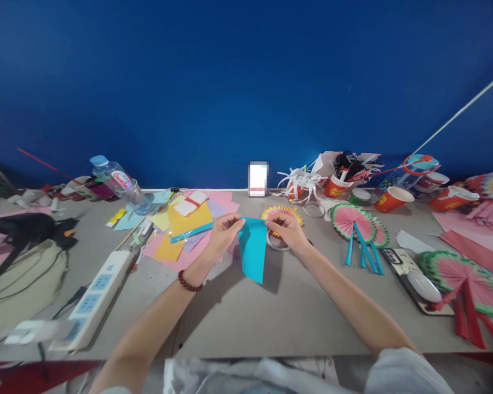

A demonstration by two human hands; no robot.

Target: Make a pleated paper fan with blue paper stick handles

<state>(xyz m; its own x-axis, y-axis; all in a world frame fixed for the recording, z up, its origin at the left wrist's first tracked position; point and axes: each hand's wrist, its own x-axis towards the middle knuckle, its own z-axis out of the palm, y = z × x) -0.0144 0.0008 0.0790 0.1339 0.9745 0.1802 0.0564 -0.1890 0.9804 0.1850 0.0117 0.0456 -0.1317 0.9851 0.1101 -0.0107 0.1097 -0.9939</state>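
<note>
A sheet of bright blue paper (pixel 253 251) hangs upright above the grey table, its lower edge slightly curled. At its top left corner my left hand (pixel 225 230) pinches the paper between thumb and fingers. My right hand (pixel 286 229) pinches the top right corner in the same way. Behind my right hand, partly hidden, lie a yellow and pink pleated paper fan (pixel 282 212) and a roll of tape (pixel 277 246). Left of my left hand, a blue paper strip (pixel 189 233) lies over coloured sheets.
Several coloured papers (pixel 164 251) spread at left, near a plastic bottle (pixel 123 183) and a white power strip (pixel 98 298). Pink and green paper fans (pixel 353 221), red paper cups (pixel 394 199) and a white mouse (pixel 423 286) occupy the right. A phone (pixel 257 179) stands by the blue wall.
</note>
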